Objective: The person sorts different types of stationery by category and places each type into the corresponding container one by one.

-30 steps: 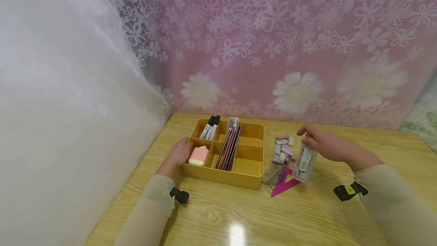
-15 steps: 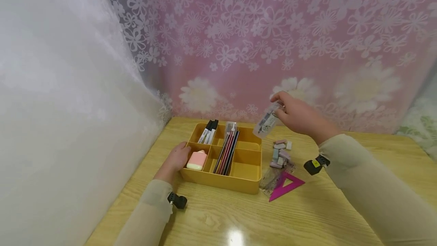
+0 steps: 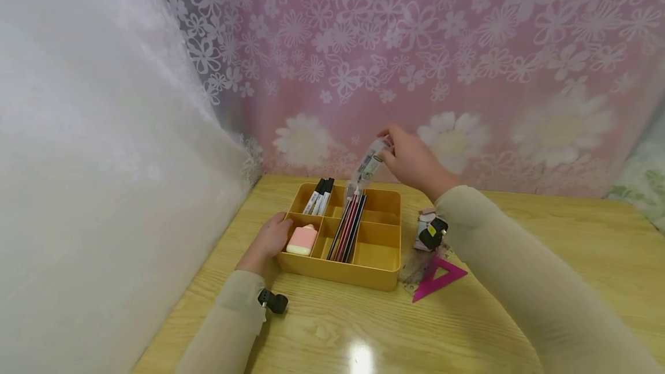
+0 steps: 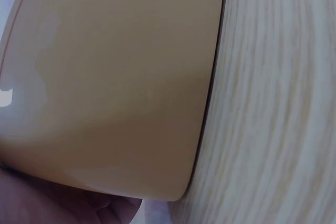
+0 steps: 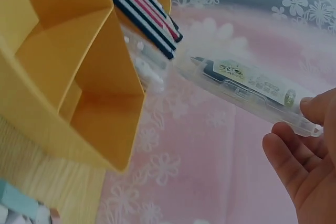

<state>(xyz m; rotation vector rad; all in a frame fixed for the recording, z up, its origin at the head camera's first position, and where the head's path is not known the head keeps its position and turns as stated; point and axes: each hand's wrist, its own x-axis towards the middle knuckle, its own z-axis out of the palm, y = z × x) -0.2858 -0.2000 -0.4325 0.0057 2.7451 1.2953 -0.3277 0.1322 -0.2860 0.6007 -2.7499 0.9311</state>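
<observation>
My right hand [image 3: 415, 160] pinches one end of a slim clear plastic case [image 3: 370, 165] between thumb and fingers. In the right wrist view the case [image 5: 241, 90] shows a printed label and a dark, pointed item inside. It tilts down toward the back middle compartment of a yellow divided organizer [image 3: 337, 270]. Another clear case [image 5: 149, 69] stands in that compartment. Several pencils [image 3: 347, 229] lean across the middle divider. At the organizer's left wall, my left hand [image 3: 271, 238] grips the rim; in the left wrist view its fingers [image 4: 113, 211] show by the box corner.
Black-capped markers [image 3: 319, 196] stand in the back left compartment. A pink and cream bottle-shaped item [image 3: 302, 239] lies in the front left one. Right of the organizer lie a magenta set square [image 3: 439, 277], transparent rulers [image 3: 414, 264] and small erasers [image 3: 423, 227], partly hidden by my right arm.
My right hand has carried the clear case up and left, from beside the set square to over the organizer's back middle. My left hand has stayed at the organizer's left wall.
</observation>
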